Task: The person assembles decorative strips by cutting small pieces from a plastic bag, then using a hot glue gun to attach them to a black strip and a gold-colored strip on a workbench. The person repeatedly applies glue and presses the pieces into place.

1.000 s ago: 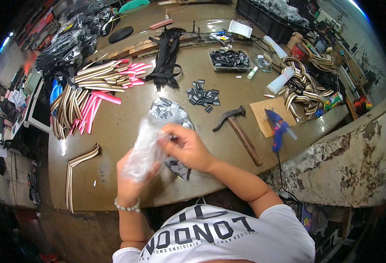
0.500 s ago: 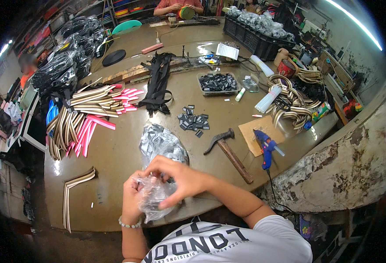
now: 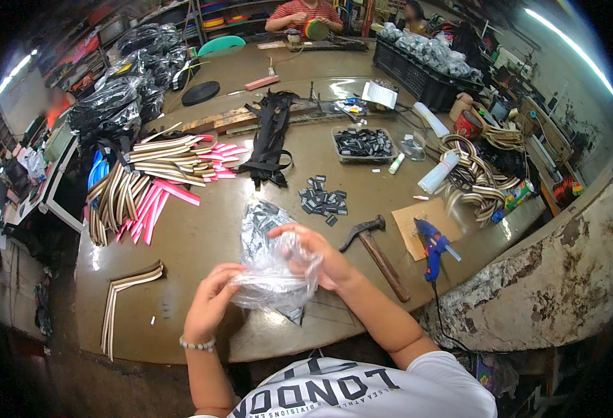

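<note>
A clear plastic bag (image 3: 275,275) is gripped at lower centre of the frame, its left edge pinched by the left hand (image 3: 212,301), the right hand (image 3: 320,258) closed around its top. Both edges are best kept taut so the dark pieces inside are not spilled onto the table (image 3: 188,244).

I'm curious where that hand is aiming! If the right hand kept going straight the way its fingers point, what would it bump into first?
The right hand points left, into the clear plastic bag it already grips; beyond that, probably the left hand, though depth is unclear.
</note>
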`<state>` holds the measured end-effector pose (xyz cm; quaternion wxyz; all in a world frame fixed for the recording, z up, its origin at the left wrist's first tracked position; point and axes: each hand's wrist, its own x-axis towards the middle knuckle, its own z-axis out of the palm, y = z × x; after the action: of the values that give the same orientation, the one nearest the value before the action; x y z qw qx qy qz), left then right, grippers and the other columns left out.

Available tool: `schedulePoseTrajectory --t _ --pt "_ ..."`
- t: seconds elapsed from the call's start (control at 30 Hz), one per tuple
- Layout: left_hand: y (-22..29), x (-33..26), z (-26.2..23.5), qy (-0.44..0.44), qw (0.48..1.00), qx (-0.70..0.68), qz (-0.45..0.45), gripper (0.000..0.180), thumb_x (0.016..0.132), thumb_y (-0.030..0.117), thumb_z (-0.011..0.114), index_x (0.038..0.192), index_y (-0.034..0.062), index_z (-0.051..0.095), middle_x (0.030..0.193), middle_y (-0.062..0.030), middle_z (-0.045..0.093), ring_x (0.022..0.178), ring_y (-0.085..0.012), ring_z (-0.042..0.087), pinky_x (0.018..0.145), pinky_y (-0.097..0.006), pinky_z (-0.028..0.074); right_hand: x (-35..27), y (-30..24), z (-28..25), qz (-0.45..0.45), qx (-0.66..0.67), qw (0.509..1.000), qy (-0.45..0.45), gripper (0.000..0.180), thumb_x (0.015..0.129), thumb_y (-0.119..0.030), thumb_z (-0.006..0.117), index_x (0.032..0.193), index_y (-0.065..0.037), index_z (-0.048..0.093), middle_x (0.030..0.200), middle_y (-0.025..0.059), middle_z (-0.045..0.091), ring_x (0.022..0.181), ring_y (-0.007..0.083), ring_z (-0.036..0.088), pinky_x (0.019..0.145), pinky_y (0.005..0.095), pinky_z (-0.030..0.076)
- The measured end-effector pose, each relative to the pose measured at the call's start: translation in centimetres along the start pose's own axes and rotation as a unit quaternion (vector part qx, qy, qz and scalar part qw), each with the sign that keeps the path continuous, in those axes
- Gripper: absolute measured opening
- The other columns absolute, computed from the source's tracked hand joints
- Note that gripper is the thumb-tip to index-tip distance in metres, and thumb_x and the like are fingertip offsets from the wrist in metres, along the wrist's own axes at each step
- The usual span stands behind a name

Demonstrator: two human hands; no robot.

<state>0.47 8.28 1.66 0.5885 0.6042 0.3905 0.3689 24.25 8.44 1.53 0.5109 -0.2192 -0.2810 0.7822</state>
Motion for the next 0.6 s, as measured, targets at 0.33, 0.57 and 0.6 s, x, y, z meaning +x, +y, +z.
schedulePoseTrajectory --t 0.33,0.57,0.6 --pt "3.7 2.6 0.5 -0.054 0.846 -0.531 0.000 0.042 0.091 0.013 0.054 0.128 -0.0036 0.046 0.088 -0.0051 0.054 0.072 -0.0126 0.057 0.063 -0.024 0.051 0.7 0.9 -0.3 -0.226 -0.635 0.733 0.093 0.027 0.091 -0.023 0.058 0.110 -0.003 0.059 0.094 0.0169 0.062 0.090 0.0276 0.063 0.078 0.0362 0.048" --pt "4.2 0.4 -2.5 -0.043 0.930 0.310 0.192 0.067 0.078 -0.001 0.062 0.140 -0.0011 0.037 0.108 -0.0062 0.049 0.085 -0.0126 0.055 0.069 -0.023 0.044 0.8 1.1 -1.2 0.018 0.162 0.986 0.046 0.022 0.099 -0.019 0.046 0.114 -0.004 0.053 0.094 0.0128 0.064 0.100 0.0281 0.064 0.087 0.0462 0.054" --pt "4.1 0.4 -3.5 -0.028 0.919 0.359 0.159 0.061 0.080 -0.001 0.060 0.137 -0.0003 0.040 0.106 -0.0060 0.051 0.085 -0.0125 0.055 0.068 -0.024 0.044 0.7 0.9 -1.2 0.021 0.205 0.977 0.047 0.023 0.099 -0.019 0.046 0.114 -0.003 0.053 0.093 0.0129 0.064 0.100 0.0264 0.064 0.086 0.0451 0.054"
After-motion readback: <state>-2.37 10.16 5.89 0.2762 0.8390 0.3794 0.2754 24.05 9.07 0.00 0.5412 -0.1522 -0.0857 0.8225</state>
